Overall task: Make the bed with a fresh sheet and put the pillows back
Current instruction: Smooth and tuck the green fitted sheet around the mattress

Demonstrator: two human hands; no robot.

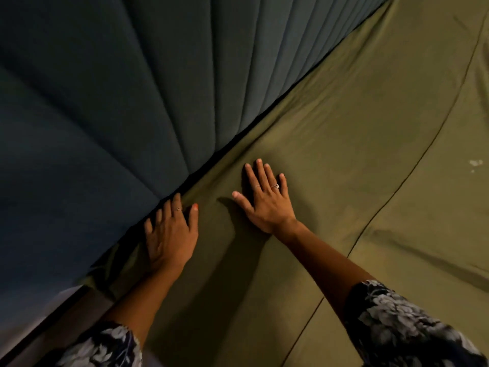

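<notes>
Head view: olive-green cotton bed sheet spread over the mattress, covering the whole right and lower part of the frame, lightly wrinkled, with a thin dark seam line curving across it to the right of the right-hand fingers. Dark teal padded headboard with vertical channels fills the upper left; its bottom edge meets the sheet along a diagonal gap.

Left hand lies palm down at that gap — fingers straight, close together, tips pushed into the crack between headboard and sheet, thumb with an orange nail resting on the sheet. One ring on a finger. Sheet edge bunches just below the wrist.

Right hand rests flat on the sheet, just beside the left hand, apart from it — fingers straight and slightly spread, thumb out to the side, pressing the fabric; two rings visible. Headboard gap is just beyond its fingertips.

Dark floral-print sleeves cover both forearms near the lower edge. A small pale mark sits on the sheet far right of the fingers.
</notes>
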